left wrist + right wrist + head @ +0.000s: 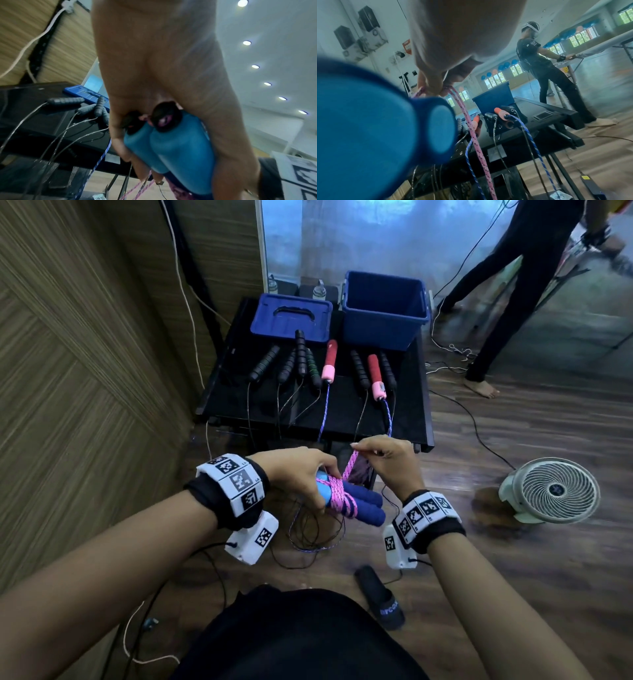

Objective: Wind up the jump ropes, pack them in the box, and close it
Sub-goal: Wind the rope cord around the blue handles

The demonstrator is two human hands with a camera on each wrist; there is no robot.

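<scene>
Left hand [294, 470] curled round two blue jump-rope handles [359, 506] bound with pink rope [339, 491]; right hand [387, 460] pinching that rope's free end above them. Behind, on black worktop [342, 409]: open blue box [383, 309], lid [291, 316] beside it, unwound ropes [329, 361].

My way to the open blue box [383, 313] at the table's [407, 412] far right corner crosses a row of rope handles [301, 361]; their cords [388, 419] hang over the near edge. The lid [291, 318] fills the far left.
</scene>
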